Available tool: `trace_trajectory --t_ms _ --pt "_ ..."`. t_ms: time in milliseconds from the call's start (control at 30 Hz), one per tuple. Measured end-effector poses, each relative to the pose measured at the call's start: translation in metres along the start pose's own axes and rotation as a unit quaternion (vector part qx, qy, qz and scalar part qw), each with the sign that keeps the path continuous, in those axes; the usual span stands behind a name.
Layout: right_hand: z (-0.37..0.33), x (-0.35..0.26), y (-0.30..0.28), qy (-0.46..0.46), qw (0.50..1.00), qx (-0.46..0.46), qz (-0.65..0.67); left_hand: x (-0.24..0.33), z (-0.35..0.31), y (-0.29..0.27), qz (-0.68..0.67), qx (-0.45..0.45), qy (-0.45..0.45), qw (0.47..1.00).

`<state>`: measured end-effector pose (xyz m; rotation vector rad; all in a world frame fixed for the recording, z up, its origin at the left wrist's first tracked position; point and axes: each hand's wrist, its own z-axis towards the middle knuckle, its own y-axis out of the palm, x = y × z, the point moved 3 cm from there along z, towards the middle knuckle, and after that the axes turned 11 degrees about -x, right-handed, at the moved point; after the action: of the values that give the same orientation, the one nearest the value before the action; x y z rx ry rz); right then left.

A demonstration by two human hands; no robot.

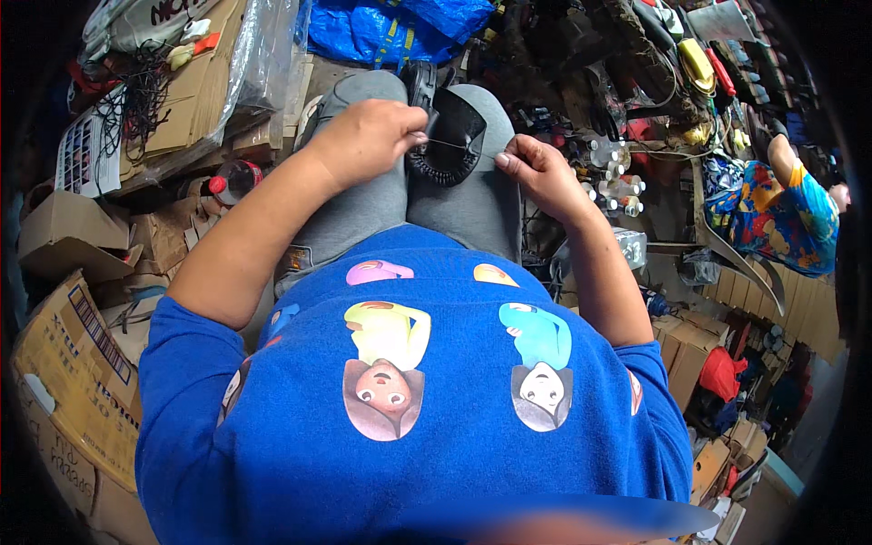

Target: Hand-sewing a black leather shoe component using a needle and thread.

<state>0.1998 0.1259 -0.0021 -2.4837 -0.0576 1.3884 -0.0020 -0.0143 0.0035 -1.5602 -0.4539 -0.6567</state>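
A black shoe-like piece (447, 168) with a curved, ridged edge rests between my grey-clad knees, its hollow side toward me. My left hand (374, 136) is above its left side, fingers closed in a pinch. From those fingertips a thin, light strand or needle (447, 143) runs across to the far side of the black piece; which of the two it is, I cannot tell. To the right of the piece, my right hand (545, 174) is closed too, thumb pressed against the index finger. Whatever lies in that pinch is too small to make out.
A blue plastic sheet (400, 32) lies beyond my knees. Flattened cardboard (195, 86) and a red-capped bottle (234, 182) are at left. Several small clear bottles (618, 186) stand at right, near a person in colourful clothing (781, 213). Cardboard boxes (77, 391) crowd the lower left.
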Motion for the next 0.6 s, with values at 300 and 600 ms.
trace_trajectory --t_ms 300,600 --pt "-0.012 -0.003 -0.029 -0.046 0.991 0.098 -0.075 -0.011 0.012 -0.032 -0.16 0.076 0.018 0.984" --pt "0.013 -0.025 -0.022 -0.083 0.983 0.05 -0.158 0.001 0.064 0.002 -0.096 -0.155 0.032 0.983"
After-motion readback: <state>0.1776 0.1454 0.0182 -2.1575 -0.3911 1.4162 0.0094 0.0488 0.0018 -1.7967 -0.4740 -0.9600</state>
